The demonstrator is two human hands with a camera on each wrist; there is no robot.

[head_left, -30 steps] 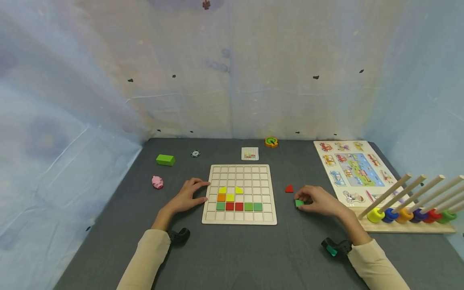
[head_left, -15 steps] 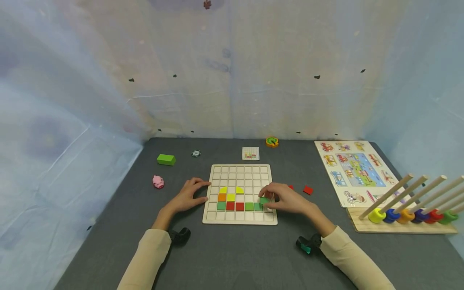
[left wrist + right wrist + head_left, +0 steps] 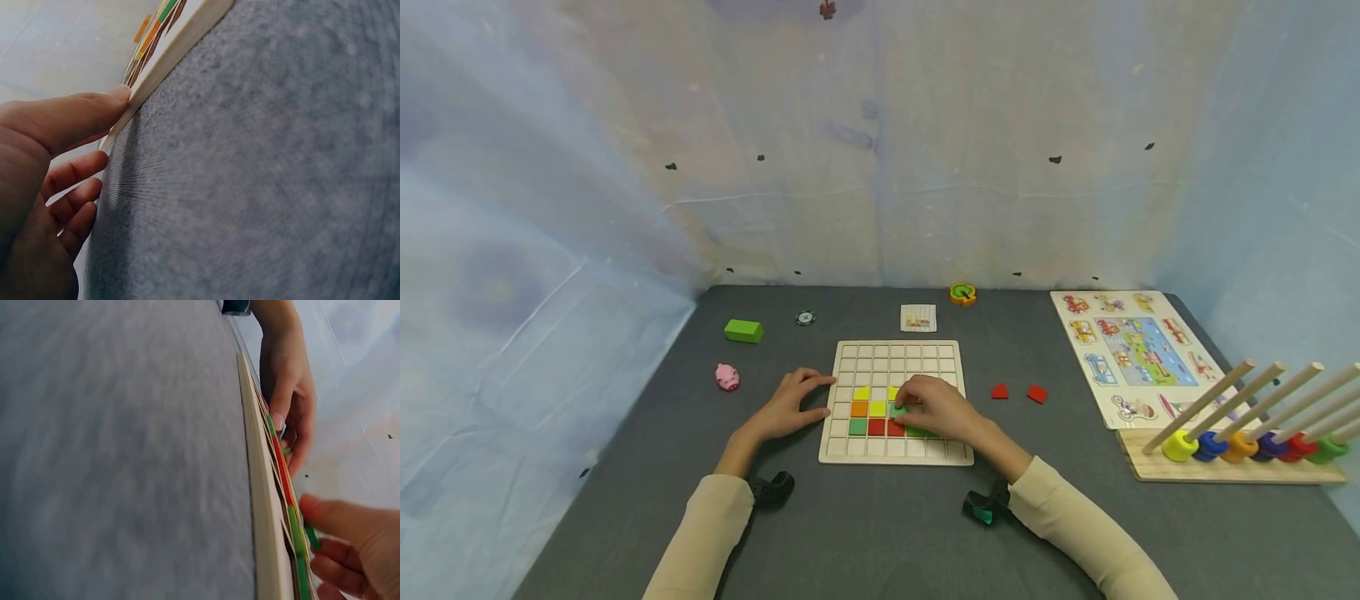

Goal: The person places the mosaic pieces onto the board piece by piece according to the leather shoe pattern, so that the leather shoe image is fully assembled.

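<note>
A wooden grid board [image 3: 895, 458] lies on the dark table with yellow, orange, red and green tiles in its cells. My left hand [image 3: 786, 406] rests at the board's left edge, thumb and fingertips touching its side, as the left wrist view also shows. Over the board, my right hand [image 3: 942, 407] pinches a green tile [image 3: 897, 411] between thumb and fingers, right of the yellow square tile [image 3: 877, 408] and just above a red tile [image 3: 896, 428]. In the right wrist view the pinched green tile [image 3: 311, 536] stands tilted near the row of tiles. That hand covers part of the board's right side.
Two red pieces [image 3: 1037, 394] lie right of the board, a small pattern card [image 3: 918, 318] behind it. A picture puzzle [image 3: 1123, 412] and a peg stacker [image 3: 1236, 472] occupy the right. A green block [image 3: 743, 331], pink pig [image 3: 727, 377] and chip [image 3: 805, 317] lie left.
My right hand has lifted the green tile from the table right of the board and carried it left over the board's middle. My left hand has stayed at the edge.
</note>
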